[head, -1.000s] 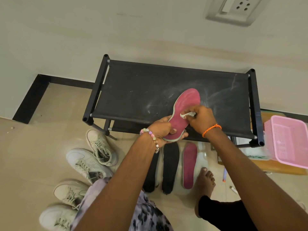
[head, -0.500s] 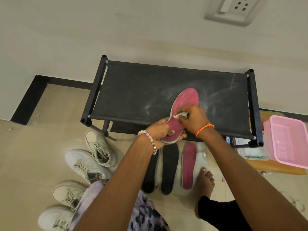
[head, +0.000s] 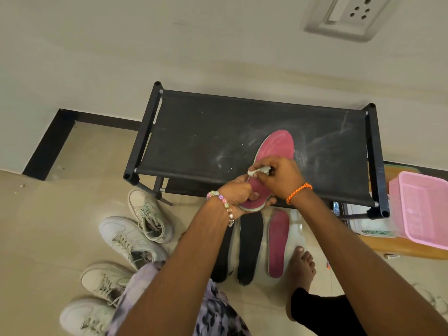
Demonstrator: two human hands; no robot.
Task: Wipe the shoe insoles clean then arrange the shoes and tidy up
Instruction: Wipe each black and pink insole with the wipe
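Four insoles show in all: two pink, two black. One pink insole [head: 275, 151] is held up at mid-frame over the black shoe rack [head: 218, 137], its toe end pointing to the upper right. The left hand [head: 238, 196] grips its heel end, fingers curled under the edge and thumb on top. The right hand [head: 281, 177] pinches a small white wipe [head: 258, 171] between curled fingers and presses it against the insole's middle.

Three insoles lie side by side on the floor just below the hands: two black insoles [head: 249, 246], the left one partly hidden by the left forearm, and a second pink insole [head: 278, 243] to their right, close beside a bare foot [head: 301, 265].

Four white sneakers [head: 126, 238] sit on the floor at the lower left, laces up, standing in a loose column; the lowest one is cut off by the frame edge.

One pink basket [head: 421, 209] rests at the right edge on a wooden board [head: 400, 248]. One wall socket [head: 349, 15] shows at the upper right. The left wrist carries a beaded bracelet [head: 223, 204], the right an orange one [head: 298, 191].
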